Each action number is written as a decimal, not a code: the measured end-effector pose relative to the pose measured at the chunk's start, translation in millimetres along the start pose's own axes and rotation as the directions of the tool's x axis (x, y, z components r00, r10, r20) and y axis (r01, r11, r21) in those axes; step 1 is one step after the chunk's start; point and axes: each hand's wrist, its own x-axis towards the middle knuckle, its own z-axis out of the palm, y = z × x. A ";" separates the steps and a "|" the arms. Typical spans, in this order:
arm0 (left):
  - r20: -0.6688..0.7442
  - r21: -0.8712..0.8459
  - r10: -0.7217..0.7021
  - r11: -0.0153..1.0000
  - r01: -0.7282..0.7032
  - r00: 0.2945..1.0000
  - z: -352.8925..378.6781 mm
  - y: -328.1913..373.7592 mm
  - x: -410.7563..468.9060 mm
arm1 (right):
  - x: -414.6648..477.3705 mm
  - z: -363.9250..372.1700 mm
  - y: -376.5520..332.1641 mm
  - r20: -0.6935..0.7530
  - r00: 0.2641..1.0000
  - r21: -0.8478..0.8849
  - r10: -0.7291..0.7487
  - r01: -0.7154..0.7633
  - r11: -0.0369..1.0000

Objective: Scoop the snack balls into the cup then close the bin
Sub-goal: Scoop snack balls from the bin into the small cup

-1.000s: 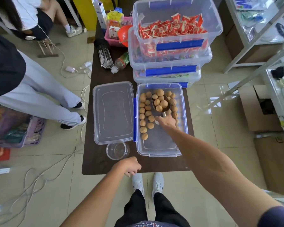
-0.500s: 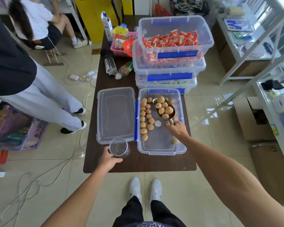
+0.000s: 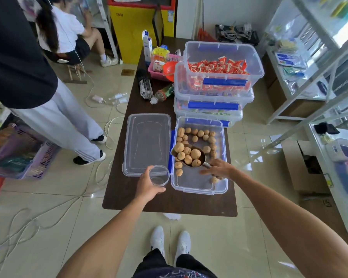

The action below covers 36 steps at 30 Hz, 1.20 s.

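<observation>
While the left hand (image 3: 149, 186) wraps its fingers around the empty cup (image 3: 159, 175) beside the bin (image 3: 199, 190), the right hand (image 3: 219, 169) grips a scoop (image 3: 189, 155) heaped with balls (image 3: 195, 153) above the bin's left edge.

Place: we take this for a small shop or its stockroom.
Far right: we see stacked clear bins (image 3: 219, 77), the top one full of red snack packets (image 3: 217, 67).
Right wall: we find metal shelving (image 3: 309, 57) carrying packaged goods.
Near right floor: we notice cardboard boxes (image 3: 305, 163).
Far centre: we spot a yellow cabinet (image 3: 137, 29).
Near left floor: we see a purple basket (image 3: 28, 157) and loose cables on tiles.
</observation>
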 end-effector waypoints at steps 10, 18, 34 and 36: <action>0.001 0.050 0.075 0.996 -0.075 0.997 7.4 -5.0 0.0 | -14.5 -0.2 -34.9 0.155 0.984 -0.447 0.089 -0.010 0.895; 0.030 0.115 0.090 0.989 -0.093 0.995 5.1 -2.7 1.2 | -20.5 -20.6 -65.4 0.162 0.980 -0.640 0.118 0.014 0.768; 0.061 0.143 0.100 0.984 -0.108 0.993 1.6 -9.0 6.5 | -31.8 -29.6 -73.1 0.104 0.988 -0.690 0.111 -0.008 0.724; 0.053 0.140 0.104 0.984 -0.110 0.993 2.3 -11.8 7.7 | -27.6 -28.9 -65.0 0.083 0.990 -0.684 0.116 -0.029 0.729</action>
